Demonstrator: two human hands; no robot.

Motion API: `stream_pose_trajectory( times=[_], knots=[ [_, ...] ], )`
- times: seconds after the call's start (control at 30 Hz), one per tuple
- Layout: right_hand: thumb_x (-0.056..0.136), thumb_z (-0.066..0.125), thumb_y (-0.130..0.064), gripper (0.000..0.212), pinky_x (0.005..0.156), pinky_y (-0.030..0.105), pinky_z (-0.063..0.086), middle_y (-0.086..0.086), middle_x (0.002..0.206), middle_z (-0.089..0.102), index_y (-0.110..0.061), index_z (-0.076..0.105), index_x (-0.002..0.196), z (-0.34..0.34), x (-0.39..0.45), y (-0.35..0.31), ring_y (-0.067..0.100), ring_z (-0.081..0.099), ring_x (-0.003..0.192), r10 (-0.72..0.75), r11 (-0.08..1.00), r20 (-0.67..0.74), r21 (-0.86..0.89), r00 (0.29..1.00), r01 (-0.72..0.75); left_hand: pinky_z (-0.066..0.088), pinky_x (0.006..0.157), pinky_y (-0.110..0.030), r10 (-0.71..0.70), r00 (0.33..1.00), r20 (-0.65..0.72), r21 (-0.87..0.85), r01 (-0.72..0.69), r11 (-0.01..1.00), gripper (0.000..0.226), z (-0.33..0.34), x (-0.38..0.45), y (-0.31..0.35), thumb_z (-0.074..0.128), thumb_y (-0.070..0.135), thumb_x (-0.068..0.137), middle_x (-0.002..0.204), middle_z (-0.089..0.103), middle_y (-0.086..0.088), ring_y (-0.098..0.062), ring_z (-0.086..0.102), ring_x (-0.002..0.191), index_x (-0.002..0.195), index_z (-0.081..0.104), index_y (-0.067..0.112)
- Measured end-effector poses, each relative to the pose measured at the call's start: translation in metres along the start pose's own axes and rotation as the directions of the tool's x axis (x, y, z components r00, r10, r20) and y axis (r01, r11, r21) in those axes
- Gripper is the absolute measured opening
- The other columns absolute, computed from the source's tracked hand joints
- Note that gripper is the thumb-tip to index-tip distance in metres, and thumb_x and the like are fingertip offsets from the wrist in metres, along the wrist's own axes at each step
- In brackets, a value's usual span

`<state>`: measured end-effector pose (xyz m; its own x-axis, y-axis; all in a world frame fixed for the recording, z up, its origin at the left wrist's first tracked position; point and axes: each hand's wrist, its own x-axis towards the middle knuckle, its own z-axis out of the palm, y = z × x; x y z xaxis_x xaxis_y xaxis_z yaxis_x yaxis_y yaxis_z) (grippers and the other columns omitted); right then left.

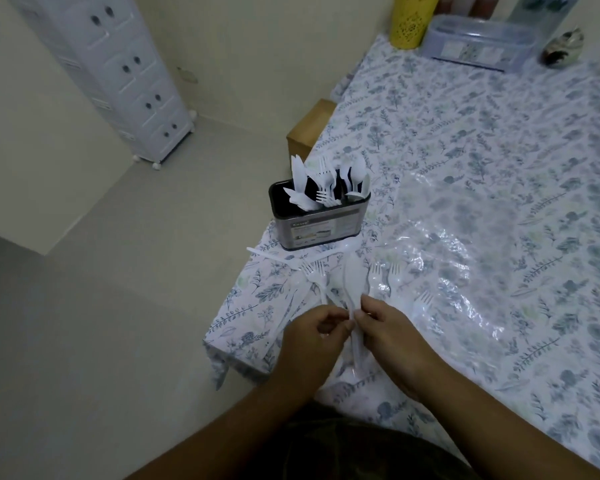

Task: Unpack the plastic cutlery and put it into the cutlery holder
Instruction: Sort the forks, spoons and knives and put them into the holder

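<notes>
I hold a wrapped spoon (353,289) between both hands at the near corner of the table (499,168). My left hand (314,336) pinches the clear wrapper at its left edge with curled fingers; my right hand (392,336) pinches it at the right edge, thumb and forefinger closed on the plastic. The spoon bowl points away from me, toward the cutlery holder (317,223).

The holder stands upright near the table's left edge, just beyond the spoon. It is a dark metal box with a printed label on its front. White plastic forks, knives and spoons stand in it, handles down; the pieces overlap, so I cannot give an exact count.

Loose cutlery lies on the table around my hands. I count two forks (312,268) left of the spoon, one white knife (274,256) lying across in front of the holder, and three forks (394,271) right of the spoon on a crumpled clear plastic sheet (465,258).

The table carries a white cloth with a blue leaf print. At its far end stand a yellow canister (411,22) and a clear lidded box (478,43). A wooden stool (309,128) stands at the table's left side. The floor (118,306) is pale grey. A white drawer unit (118,71) on wheels stands against the wall.
</notes>
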<state>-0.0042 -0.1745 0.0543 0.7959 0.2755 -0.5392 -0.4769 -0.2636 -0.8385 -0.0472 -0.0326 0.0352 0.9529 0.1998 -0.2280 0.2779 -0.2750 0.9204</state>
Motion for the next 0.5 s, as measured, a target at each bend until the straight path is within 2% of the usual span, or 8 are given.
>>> stream_pose_trajectory(
  times=[0.03,0.1,0.2,0.3,0.4,0.5],
  knots=[
    [0.104,0.052,-0.022,0.032,0.083,0.038,0.054,0.004,0.089,0.065,-0.03,0.067,0.077,0.004,0.002,-0.008,0.018,0.066,0.087,-0.039,0.999,-0.008,-0.037,0.999,0.038,0.061,0.079,-0.032,-0.017,1.0,-0.024,-0.036,0.016,0.999,0.02,-0.008,0.003,0.002,0.075,0.018,0.088,0.089,0.074,0.013,-0.003,0.071,0.083,0.106,0.074,0.027],
    [0.105,0.053,-0.02,0.027,0.091,0.037,0.057,0.001,0.1,0.072,-0.031,0.075,0.091,0.012,0.004,-0.024,0.016,0.07,0.097,-0.08,0.996,-0.011,-0.037,0.997,0.079,0.062,0.077,-0.037,-0.017,0.997,-0.073,-0.093,0.01,0.996,0.027,-0.023,0.01,0.007,0.076,0.015,0.087,0.087,0.075,0.007,-0.007,0.072,0.081,0.109,0.072,0.03],
    [0.103,0.056,-0.017,0.023,0.098,0.04,0.057,-0.001,0.108,0.077,-0.024,0.077,0.112,0.024,0.008,-0.046,0.017,0.072,0.105,-0.127,0.992,0.029,0.015,0.991,0.127,0.063,0.079,-0.039,0.017,0.993,-0.114,-0.152,-0.034,0.988,0.026,-0.044,0.017,0.016,0.075,0.012,0.087,0.086,0.076,0.005,-0.01,0.074,0.082,0.106,0.071,0.031],
    [0.097,0.067,-0.018,0.03,0.102,0.039,0.055,0.001,0.117,0.076,-0.016,0.072,0.127,0.035,0.02,-0.065,0.014,0.071,0.111,-0.159,0.986,-0.025,0.05,0.987,0.16,0.062,0.081,-0.036,0.067,0.988,-0.143,-0.183,-0.093,0.979,0.025,-0.065,0.027,0.025,0.073,0.01,0.089,0.092,0.077,0.006,-0.01,0.074,0.086,0.102,0.072,0.031],
    [0.09,0.074,-0.011,0.032,0.093,0.03,0.06,-0.002,0.099,0.081,-0.014,0.074,0.123,0.047,0.031,-0.096,0.011,0.075,0.097,-0.222,0.972,-0.111,0.05,0.969,0.228,0.062,0.082,-0.037,0.168,0.97,-0.178,-0.135,-0.193,0.972,0.02,-0.089,0.048,0.039,0.073,0.011,0.09,0.099,0.077,0.006,-0.011,0.074,0.09,0.108,0.075,0.018],
    [0.088,0.076,-0.007,0.025,0.085,0.03,0.062,-0.004,0.091,0.081,-0.018,0.077,0.111,0.056,0.046,-0.133,0.01,0.076,0.089,-0.306,0.948,-0.15,0.047,0.94,0.316,0.06,0.078,-0.022,0.28,0.939,-0.201,-0.074,-0.3,0.951,0.021,-0.114,0.074,0.062,0.073,0.01,0.09,0.096,0.074,0.013,-0.002,0.072,0.087,0.109,0.074,0.018]
  ],
)
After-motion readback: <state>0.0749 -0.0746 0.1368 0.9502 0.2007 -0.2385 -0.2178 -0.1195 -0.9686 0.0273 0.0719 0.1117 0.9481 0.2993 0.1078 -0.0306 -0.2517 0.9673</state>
